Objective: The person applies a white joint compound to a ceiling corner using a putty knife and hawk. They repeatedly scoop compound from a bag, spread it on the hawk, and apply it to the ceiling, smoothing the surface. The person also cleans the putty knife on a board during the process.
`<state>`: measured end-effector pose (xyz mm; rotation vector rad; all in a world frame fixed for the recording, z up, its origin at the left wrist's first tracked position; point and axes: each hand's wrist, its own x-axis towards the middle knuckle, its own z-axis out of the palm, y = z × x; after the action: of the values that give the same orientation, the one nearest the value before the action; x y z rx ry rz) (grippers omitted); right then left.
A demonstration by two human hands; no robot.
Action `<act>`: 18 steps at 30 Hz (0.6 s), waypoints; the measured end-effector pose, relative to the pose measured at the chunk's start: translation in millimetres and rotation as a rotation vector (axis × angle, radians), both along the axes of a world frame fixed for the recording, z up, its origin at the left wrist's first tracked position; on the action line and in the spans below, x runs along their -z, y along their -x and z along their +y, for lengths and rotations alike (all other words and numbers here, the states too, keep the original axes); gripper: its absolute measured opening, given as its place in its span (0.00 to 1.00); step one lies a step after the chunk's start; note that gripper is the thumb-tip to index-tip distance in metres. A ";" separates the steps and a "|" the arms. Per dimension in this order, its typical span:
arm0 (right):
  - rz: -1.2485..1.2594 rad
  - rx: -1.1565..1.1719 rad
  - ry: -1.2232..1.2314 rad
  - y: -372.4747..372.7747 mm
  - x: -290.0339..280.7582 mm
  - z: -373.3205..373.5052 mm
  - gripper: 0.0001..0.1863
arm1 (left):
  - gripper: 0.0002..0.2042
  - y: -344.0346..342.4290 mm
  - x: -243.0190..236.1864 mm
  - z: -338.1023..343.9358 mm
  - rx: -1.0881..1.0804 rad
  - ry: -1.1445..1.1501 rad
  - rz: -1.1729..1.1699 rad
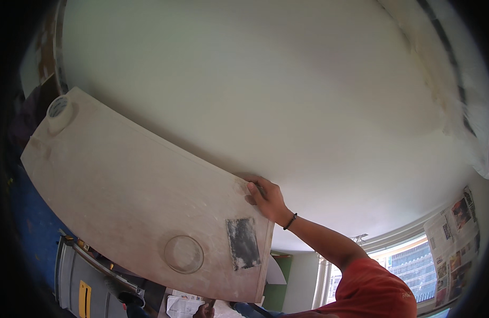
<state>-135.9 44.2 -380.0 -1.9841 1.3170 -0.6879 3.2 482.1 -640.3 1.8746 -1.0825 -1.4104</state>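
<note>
Board (128,164): pale, dusty, smudged. Right hand (268,200) half-curled at its upper right corner, hold unclear; left hand indistinct.

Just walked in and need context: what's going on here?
A person in a red sleeve has their right hand at the edge of a pale, dusty board, near one end; whether it grips firmly is unclear. On the board are a dark, dusty rectangular sheet, a round outline that may be a ring or a mark, and a tape roll at the far left end. Too little of the left hand shows to tell what it's doing.
</note>
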 end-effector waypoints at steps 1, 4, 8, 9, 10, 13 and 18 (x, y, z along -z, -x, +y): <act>-0.003 -0.010 0.030 0.0 0.8 0.3 0.20 | 0.19 -1.5 -4.6 -1.5 -0.006 0.005 0.002; -0.009 -0.004 -0.005 0.6 1.6 1.0 0.20 | 0.20 -5.0 -15.0 -9.4 -0.016 0.026 0.014; -0.011 -0.002 -0.056 3.2 3.4 1.3 0.21 | 0.20 -6.9 -23.3 -15.5 -0.044 0.061 0.024; -0.007 -0.009 -0.050 4.1 4.3 0.7 0.21 | 0.19 -6.5 -24.3 -17.6 -0.049 0.027 0.017; -0.003 -0.008 -0.042 5.0 5.5 -0.5 0.21 | 0.19 -6.7 -25.1 -19.8 -0.053 -0.008 0.010; 0.027 -0.034 0.049 5.7 8.8 -3.8 0.22 | 0.19 -6.1 -27.7 -24.7 -0.053 -0.009 -0.010; -0.010 -0.016 -0.006 5.4 6.6 -3.2 0.22 | 0.19 -7.3 -15.2 -24.6 -0.053 0.087 -0.081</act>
<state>-141.4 41.0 -386.6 -1.9815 1.2952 -0.6843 10.6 457.4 -625.1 1.8978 -1.1063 -1.2473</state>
